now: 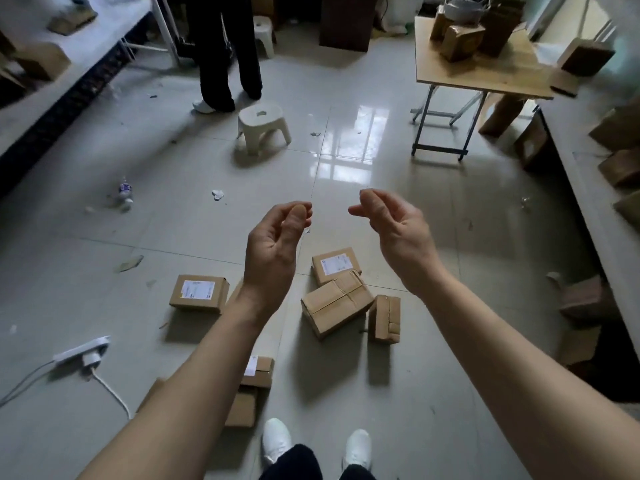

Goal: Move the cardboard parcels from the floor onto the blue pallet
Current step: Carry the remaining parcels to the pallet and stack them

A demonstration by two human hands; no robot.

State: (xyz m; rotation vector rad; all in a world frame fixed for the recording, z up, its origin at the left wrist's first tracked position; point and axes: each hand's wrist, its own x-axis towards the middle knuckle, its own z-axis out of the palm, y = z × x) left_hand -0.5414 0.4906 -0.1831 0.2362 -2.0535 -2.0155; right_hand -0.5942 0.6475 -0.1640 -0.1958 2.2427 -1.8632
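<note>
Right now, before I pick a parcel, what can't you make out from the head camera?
Blue pallet: nowhere in the head view; its place is unknown.
Parcels near the feet: partly hidden by the left forearm; count unclear.
Labelled parcel: label text too small to read.
Boxes on the right ledge: cut off by the frame edge, blurred.

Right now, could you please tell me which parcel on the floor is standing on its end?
The narrow parcel at the right edge of the cluster, just right of the largest parcel; the others lie on broad faces.
</note>
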